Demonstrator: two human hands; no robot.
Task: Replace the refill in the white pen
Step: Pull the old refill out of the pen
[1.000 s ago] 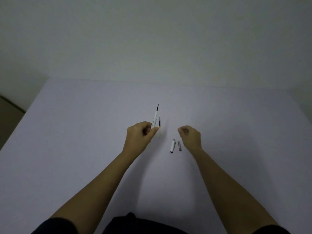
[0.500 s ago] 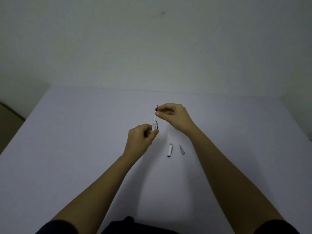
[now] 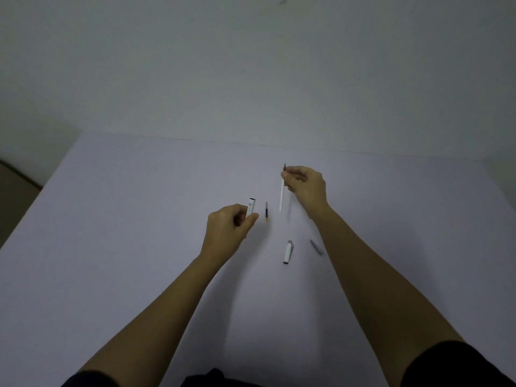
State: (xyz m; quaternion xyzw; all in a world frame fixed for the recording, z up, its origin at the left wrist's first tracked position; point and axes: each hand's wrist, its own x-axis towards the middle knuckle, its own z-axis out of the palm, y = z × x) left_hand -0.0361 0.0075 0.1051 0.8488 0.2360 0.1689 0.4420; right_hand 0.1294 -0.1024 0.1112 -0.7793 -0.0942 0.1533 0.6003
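Observation:
My left hand [image 3: 230, 231] grips the white pen barrel [image 3: 250, 207], whose open dark end points up and away from me. My right hand [image 3: 307, 187] pinches a thin white refill [image 3: 281, 196] by its dark tip, and the refill hangs down above the table, apart from the barrel. A second refill [image 3: 266, 211], dark with a yellow end, lies on the table between my hands. The white pen cap [image 3: 288, 252] lies nearer to me, and a small grey pen part [image 3: 316, 247] lies to its right, beside my right forearm.
All parts rest on a pale lilac table [image 3: 125, 233] whose far edge meets a plain wall. The table's left edge drops off to a darker floor [image 3: 14, 185].
My right hand has drawn the white refill up and out of the barrel and carried it off to the right. My left hand still holds the barrel, now without a refill in it.

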